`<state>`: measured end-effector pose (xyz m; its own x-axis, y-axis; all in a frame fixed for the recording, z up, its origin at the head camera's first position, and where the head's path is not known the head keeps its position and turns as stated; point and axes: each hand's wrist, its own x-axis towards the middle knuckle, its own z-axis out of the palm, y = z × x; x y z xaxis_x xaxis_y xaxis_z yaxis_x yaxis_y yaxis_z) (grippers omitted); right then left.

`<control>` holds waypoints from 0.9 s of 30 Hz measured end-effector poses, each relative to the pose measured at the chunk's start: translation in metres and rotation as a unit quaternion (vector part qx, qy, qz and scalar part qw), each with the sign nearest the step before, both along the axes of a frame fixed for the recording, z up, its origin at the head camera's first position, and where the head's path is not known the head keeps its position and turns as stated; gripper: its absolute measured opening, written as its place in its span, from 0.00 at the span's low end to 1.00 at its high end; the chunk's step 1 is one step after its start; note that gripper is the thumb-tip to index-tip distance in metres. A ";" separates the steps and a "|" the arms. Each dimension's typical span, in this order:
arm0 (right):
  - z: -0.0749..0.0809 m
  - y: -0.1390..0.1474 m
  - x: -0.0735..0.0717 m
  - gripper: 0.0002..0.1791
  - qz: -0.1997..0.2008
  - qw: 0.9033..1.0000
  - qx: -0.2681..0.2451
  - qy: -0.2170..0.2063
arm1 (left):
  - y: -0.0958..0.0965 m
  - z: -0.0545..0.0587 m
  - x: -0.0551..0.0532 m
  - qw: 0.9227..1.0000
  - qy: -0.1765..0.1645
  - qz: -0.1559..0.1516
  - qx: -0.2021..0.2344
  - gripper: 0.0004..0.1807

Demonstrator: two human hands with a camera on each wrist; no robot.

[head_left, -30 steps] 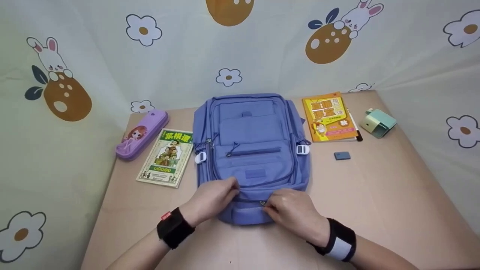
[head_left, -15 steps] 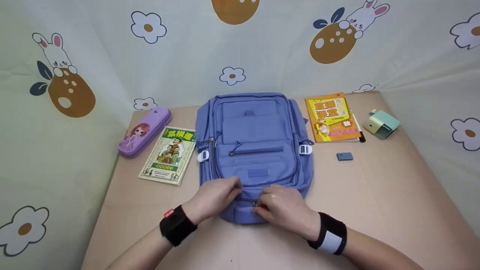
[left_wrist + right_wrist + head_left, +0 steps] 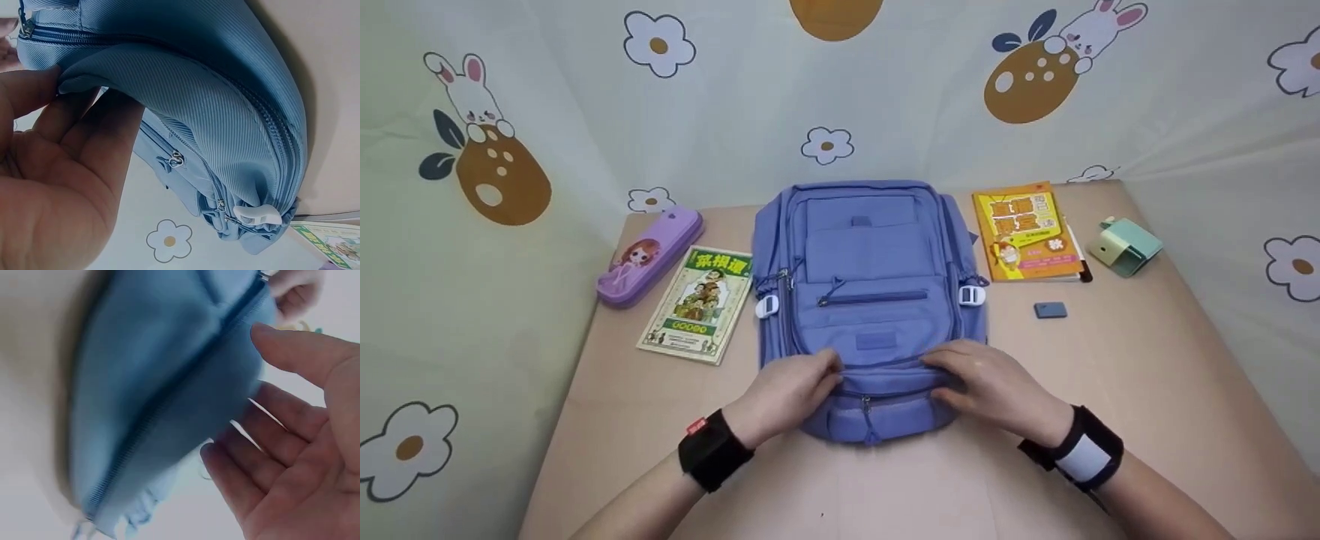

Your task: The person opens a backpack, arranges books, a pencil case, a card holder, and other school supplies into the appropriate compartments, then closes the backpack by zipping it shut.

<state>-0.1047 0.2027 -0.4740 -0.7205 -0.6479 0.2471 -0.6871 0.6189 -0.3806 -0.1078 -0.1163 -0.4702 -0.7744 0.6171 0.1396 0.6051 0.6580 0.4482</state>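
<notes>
A blue backpack lies front side up on the table, its top end toward me. My left hand pinches a fold of its fabric beside the zipper, fingers tucked under the fold in the left wrist view. The zipper pull hangs free over the top end, right of that hand. My right hand is at the bag's right side near the zipper, holding nothing. In the right wrist view its thumb and fingers are spread apart around the fabric edge.
To the left lie a purple pencil case and a green-and-cream book. An orange book with a pen beneath, a blue-grey eraser and a mint-green pencil sharpener lie right. A patterned curtain stands behind.
My right hand drew the zipper pull leftward, then let it go and moved right to the bag's side. The left hand keeps its hold on the fabric.
</notes>
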 end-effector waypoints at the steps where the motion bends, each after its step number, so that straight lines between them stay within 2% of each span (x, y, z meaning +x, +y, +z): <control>1: -0.004 0.000 -0.001 0.23 0.002 1.000 -0.002 0.003 | 0.000 0.000 0.001 1.000 0.004 0.002 0.000 0.03; 6: -0.017 -0.005 -0.004 0.12 0.003 0.997 -0.019 0.074 | 0.001 -0.001 0.005 1.000 0.017 0.015 0.000 0.04; 9: -0.020 -0.007 -0.005 0.11 -0.003 0.994 -0.023 0.109 | 0.004 0.000 0.010 0.999 0.023 0.030 0.004 0.05; 12: -0.021 -0.008 -0.005 0.12 -0.009 0.993 -0.027 0.114 | 0.007 0.002 0.016 0.996 0.081 0.036 0.001 0.07; 14: -0.020 -0.008 -0.004 0.12 -0.013 0.994 -0.028 0.109 | 0.010 0.004 0.022 0.989 0.145 0.031 0.002 0.08; 16: -0.019 -0.009 -0.004 0.12 -0.017 0.994 -0.027 0.101 | 0.014 0.005 0.029 0.978 0.209 0.024 -0.003 0.10; 18: -0.018 -0.009 -0.004 0.12 -0.021 0.995 -0.025 0.094 | 0.019 0.003 0.036 0.968 0.248 0.022 -0.013 0.14; 22: -0.017 -0.010 -0.003 0.11 -0.030 0.995 -0.019 0.091 | 0.029 -0.009 0.046 0.956 0.284 0.042 -0.056 0.22; 27: -0.018 -0.012 -0.002 0.11 -0.033 0.995 -0.021 0.096 | 0.041 -0.021 0.051 0.939 0.321 0.077 -0.096 0.27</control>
